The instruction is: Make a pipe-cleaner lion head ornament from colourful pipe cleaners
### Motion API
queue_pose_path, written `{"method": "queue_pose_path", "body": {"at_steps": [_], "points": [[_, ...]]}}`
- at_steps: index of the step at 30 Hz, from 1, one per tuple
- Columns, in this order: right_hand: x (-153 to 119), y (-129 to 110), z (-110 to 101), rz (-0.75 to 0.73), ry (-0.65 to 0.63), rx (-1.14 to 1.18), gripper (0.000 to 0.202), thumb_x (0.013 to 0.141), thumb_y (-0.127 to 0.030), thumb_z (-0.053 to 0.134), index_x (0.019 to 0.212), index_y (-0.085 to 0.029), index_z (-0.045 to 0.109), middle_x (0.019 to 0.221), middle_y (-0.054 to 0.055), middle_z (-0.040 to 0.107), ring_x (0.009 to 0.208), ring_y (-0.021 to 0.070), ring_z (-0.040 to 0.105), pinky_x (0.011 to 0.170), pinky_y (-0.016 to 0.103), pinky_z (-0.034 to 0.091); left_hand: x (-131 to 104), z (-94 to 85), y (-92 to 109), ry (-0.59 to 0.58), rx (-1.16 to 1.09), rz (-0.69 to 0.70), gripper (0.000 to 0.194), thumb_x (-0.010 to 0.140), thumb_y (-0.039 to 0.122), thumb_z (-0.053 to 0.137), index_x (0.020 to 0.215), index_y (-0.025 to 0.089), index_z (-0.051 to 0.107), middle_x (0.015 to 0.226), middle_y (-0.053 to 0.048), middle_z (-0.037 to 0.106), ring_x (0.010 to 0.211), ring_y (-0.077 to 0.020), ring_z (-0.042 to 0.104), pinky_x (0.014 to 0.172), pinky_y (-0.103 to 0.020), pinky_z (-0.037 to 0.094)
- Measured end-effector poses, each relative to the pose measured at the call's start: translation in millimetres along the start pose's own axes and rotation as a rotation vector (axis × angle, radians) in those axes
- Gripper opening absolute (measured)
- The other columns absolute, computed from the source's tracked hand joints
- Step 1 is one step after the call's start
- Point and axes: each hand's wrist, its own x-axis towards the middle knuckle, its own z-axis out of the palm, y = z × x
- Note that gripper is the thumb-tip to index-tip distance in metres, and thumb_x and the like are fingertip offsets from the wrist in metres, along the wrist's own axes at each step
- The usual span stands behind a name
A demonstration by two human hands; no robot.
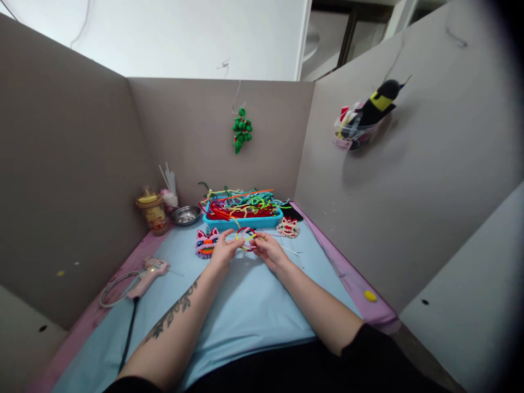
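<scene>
My left hand (225, 251) and right hand (269, 252) pinch the looped stems (246, 238) from left and right, presumably steadying them, near the tray (223, 224).

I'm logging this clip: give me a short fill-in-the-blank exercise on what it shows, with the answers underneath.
1. The left hand and right hand hold looped strands; the tattooed forearm is the person's ____ one.
2. The tray heaped with colorful strands is ____.
3. The ornament hanging on the back panel is mostly ____.
4. The small round disc near the right panel is ____.

Missing words: left; blue; green; yellow.
</scene>
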Motion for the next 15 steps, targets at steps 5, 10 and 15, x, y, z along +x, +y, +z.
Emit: {"method": "queue_pose_path", "body": {"at_steps": [5, 10, 15], "points": [[1, 0, 0, 0.031, 0.007, -0.011, 0.038, 0.055, -0.027, 0.075, 0.087, -0.022, 0.057, 0.078, -0.001, 0.066, 0.068, 0.0133, 0.062, 0.056, 0.022, 0.040, 6, -7.8, 2, 0.069, 0.049, 0.015, 0.079, 0.053, 0.033, 0.078, 0.122, 0.014, 0.044, 0.064, 0.001, 0.063, 0.037, -0.0030, 0.036, 0.038, -0.018, 0.018], [1, -1, -1, 0.051, 0.021, -0.012, 0.038, 0.054, -0.028, 0.076, 0.086, -0.022, 0.056, 0.079, -0.001, 0.065, 0.070, 0.0142, 0.062, 0.057, 0.023, 0.041, 8, -11.2, 5, 0.108, 0.049, 0.018, 0.073, 0.054, 0.028, 0.077, 0.118, 0.013, 0.046, 0.071, -0.004, 0.067, 0.046, -0.0071, 0.049, 0.041, -0.018, 0.025], [0, -2, -2, 0.051, 0.022, -0.009, 0.037, 0.054, -0.029, 0.076, 0.085, -0.022, 0.056, 0.078, 0.000, 0.066, 0.071, 0.0146, 0.062, 0.058, 0.023, 0.042, 9, -12.1, 9, 0.186, 0.064, 0.022, 0.068, 0.054, 0.024, 0.078, 0.114, 0.010, 0.049, 0.070, -0.005, 0.067, 0.049, -0.0098, 0.054, 0.044, -0.020, 0.030]]}}
